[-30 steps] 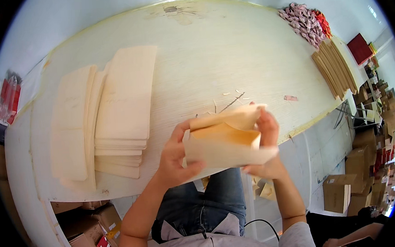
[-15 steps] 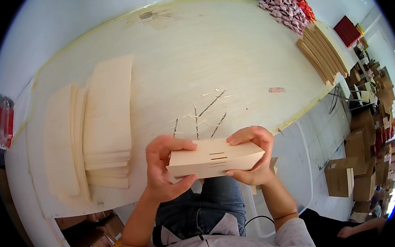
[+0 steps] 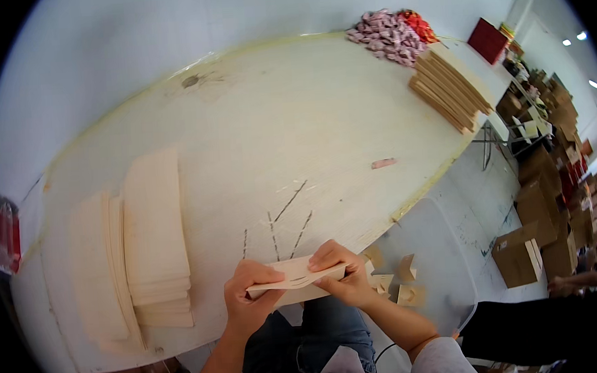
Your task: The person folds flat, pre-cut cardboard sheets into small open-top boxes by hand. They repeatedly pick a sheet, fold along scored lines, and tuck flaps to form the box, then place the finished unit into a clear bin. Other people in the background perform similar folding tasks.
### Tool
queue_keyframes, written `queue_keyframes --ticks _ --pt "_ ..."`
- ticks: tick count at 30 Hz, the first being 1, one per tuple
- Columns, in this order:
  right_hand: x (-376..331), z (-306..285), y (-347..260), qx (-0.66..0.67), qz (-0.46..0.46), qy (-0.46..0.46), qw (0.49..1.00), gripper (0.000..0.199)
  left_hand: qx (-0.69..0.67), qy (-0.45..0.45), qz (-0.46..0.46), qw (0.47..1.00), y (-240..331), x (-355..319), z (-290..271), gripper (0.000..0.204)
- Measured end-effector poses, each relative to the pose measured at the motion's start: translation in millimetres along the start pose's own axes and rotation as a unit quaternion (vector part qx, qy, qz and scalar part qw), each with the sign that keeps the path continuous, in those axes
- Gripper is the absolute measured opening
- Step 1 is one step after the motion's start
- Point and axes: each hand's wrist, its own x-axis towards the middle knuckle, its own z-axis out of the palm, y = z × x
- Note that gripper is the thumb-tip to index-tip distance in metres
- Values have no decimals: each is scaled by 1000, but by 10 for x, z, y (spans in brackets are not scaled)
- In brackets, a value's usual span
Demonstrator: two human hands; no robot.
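My left hand and my right hand are closed on opposite ends of a cream cardboard piece. It is held above the table's near edge, over my lap. Both thumbs lie below and the fingers curl over the top. The piece is creased along its length and bows in the middle, where thin slits show. To the left of my hands lies a stack of flat cream cardboard sheets, with a second cream stack beside it.
A clear plastic bin at the right holds several small cream pieces. Farther off are brown cardboard strips, a pink pile and a pink scrap. Brown boxes stand on the floor. Another person's forearm shows at right.
The view has tilted up, so the table sits lower in the picture. The cardboard piece has turned and now bends at its middle. Both hands keep their hold.
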Motion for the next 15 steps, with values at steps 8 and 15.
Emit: queue_keyframes --ticks 8,15 --pt "161 73 103 -70 60 87 992 14 -41 88 -138 986 -123 45 80 8" --pt "221 132 179 -56 77 111 989 19 -46 113 -180 976 -116 92 95 13"
